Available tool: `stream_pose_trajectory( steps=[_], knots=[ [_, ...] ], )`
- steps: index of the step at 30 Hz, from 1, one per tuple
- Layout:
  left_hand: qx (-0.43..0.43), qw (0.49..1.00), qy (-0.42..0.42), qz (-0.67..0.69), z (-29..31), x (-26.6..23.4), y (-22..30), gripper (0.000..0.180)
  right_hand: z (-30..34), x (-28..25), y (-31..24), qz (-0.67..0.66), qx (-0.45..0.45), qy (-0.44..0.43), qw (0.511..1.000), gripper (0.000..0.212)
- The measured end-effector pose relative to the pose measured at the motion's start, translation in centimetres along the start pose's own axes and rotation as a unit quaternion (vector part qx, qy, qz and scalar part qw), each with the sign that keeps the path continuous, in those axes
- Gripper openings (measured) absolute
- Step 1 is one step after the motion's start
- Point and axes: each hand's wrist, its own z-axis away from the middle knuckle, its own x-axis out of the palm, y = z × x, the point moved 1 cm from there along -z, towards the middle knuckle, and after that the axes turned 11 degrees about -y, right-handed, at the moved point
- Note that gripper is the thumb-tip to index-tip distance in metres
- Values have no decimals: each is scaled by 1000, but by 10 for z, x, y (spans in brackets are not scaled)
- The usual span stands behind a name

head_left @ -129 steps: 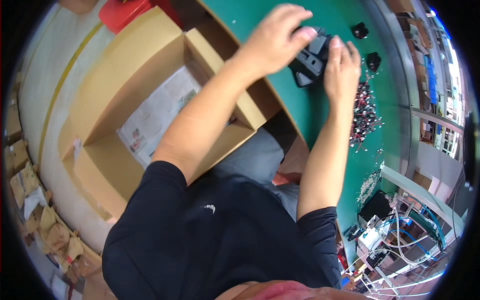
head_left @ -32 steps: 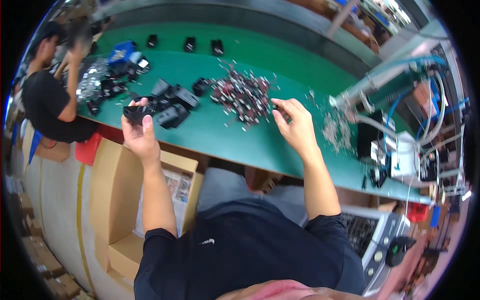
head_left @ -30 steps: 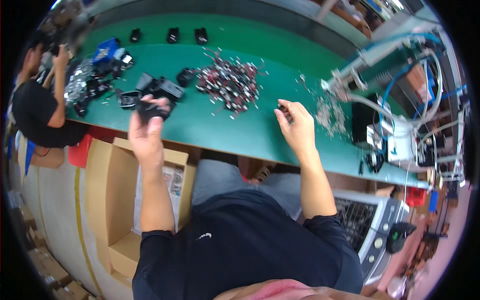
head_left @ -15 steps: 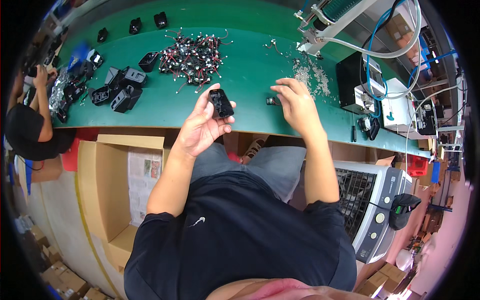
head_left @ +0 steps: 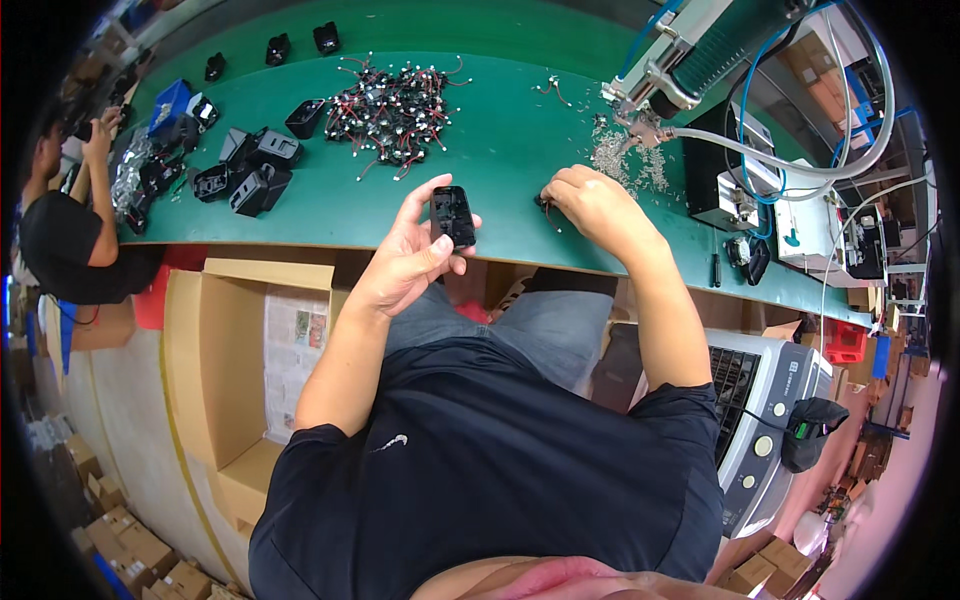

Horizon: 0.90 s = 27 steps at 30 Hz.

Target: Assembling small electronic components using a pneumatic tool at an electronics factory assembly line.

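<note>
My left hand (head_left: 402, 266) grips a black plastic housing (head_left: 453, 216) by its sides, its hollow face turned up, above the table's near edge. To the right, my right hand (head_left: 603, 212) is closed with its fingertips on a small dark part with wires (head_left: 543, 201) at the green tabletop; the fingers partly hide it. Beyond my hands lies a heap of small wired parts (head_left: 390, 118) with red and black leads. A single wired piece (head_left: 552, 88) lies apart from the heap. Loose small metal pieces (head_left: 612, 158) are scattered just beyond my right hand.
Several black housings (head_left: 262, 165) stand at the left, with more along the back. A machine arm with hoses (head_left: 672, 75) hangs over the right side, near a black box (head_left: 715, 165). An open carton (head_left: 225, 375) sits below the edge. Another person (head_left: 75, 220) works at far left.
My right hand has come down onto the small wired part and its fingers have closed. My left thumb has moved up against the housing, which is held more upright. The view has shifted slightly.
</note>
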Motion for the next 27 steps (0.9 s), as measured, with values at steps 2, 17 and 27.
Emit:
stream_pose_trajectory(
  steps=[2,17,27],
  knots=[
    [2,1000,0,-17,-3,2,0,83,-1,2,1,8,1,-13,1000,8],
    [-1,990,-116,85,-19,-4,7,79,-7,-13,-68,-253,-42,206,944,20],
    [-60,989,59,-120,-32,13,29,58,-10,-5,-66,-263,-71,114,955,17]
  ],
)
